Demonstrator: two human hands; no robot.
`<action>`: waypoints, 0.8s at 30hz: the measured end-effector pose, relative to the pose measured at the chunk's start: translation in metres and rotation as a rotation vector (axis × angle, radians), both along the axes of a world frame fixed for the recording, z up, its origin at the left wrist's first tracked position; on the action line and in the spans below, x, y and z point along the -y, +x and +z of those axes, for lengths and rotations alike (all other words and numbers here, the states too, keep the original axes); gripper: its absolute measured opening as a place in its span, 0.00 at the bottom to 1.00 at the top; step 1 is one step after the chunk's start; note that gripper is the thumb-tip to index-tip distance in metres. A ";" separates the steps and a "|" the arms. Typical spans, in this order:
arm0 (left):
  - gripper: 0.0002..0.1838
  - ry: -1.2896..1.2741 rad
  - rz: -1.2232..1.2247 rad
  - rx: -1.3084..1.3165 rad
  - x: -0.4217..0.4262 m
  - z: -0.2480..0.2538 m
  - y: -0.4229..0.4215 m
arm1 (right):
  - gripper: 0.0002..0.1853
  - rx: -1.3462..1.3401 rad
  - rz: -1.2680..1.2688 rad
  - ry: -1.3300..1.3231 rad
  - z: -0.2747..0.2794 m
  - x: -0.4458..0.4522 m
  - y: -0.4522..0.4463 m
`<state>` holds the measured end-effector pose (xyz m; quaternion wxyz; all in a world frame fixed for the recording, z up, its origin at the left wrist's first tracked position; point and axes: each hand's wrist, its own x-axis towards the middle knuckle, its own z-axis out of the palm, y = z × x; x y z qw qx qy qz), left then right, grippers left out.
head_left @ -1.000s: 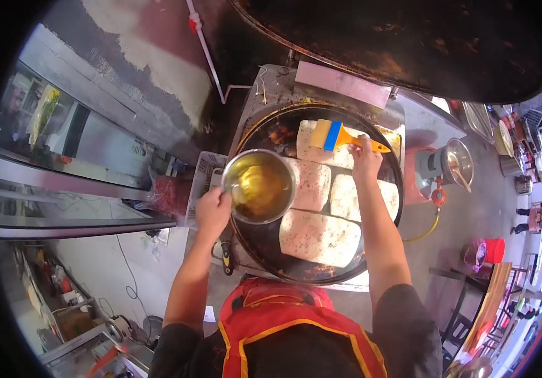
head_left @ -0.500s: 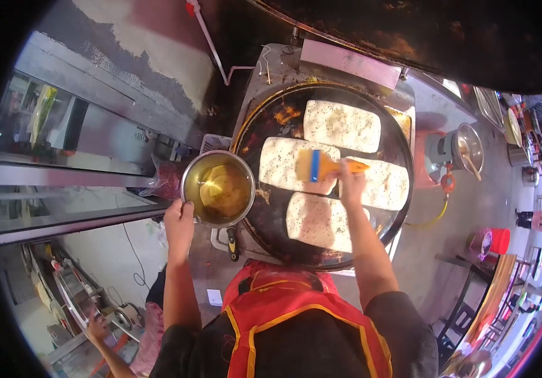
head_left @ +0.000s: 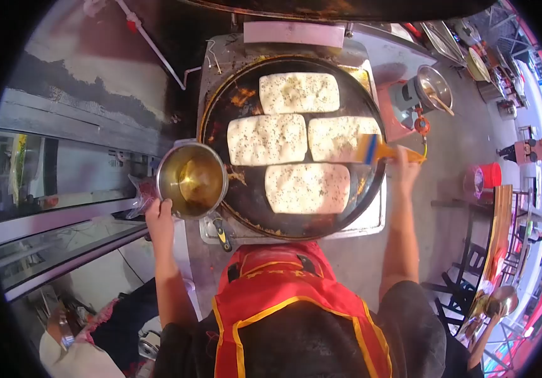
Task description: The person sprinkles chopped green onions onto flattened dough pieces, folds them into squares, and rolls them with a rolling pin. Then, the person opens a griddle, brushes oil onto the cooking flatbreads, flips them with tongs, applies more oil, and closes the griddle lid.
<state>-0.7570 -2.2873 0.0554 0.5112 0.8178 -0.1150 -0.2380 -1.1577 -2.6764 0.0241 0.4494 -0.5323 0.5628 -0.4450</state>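
My left hand (head_left: 161, 217) grips the near-left rim of a round metal bowl (head_left: 222, 178) holding yellowish oil, beside the griddle's left edge. In my right hand (head_left: 402, 169) is a flat brush (head_left: 385, 151) with an orange handle and a blue band. Its bristles are over the right end of the right-hand dough piece (head_left: 334, 137); whether they touch is hard to tell. Several pale, speckled, flat rectangular dough pieces lie on the round black griddle (head_left: 362, 94): one at the back (head_left: 299, 92), one at left (head_left: 266, 140) and one in front (head_left: 307, 189).
A black-and-yellow handle (head_left: 222, 234) sticks out near the griddle's front left. A large dark round lid (head_left: 346, 7) overhangs the back. To the right stand a metal bowl (head_left: 434, 82) with a wooden utensil and a red bucket (head_left: 490, 175). Other people are partly visible at both sides.
My right hand has carried the brush rightward, from the left dough piece to the right one. My left hand still holds the oil bowl. The whole view has shifted.
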 end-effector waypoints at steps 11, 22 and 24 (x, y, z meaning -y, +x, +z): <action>0.11 0.044 -0.072 -0.023 -0.004 0.004 0.003 | 0.09 -0.300 0.032 -0.041 -0.004 -0.094 -0.022; 0.10 0.039 -0.097 -0.039 -0.025 0.000 0.014 | 0.10 -0.530 0.680 -0.414 -0.005 -0.241 0.159; 0.10 0.075 -0.140 0.034 -0.033 -0.013 0.023 | 0.07 -0.381 0.523 -0.205 -0.029 -0.221 0.117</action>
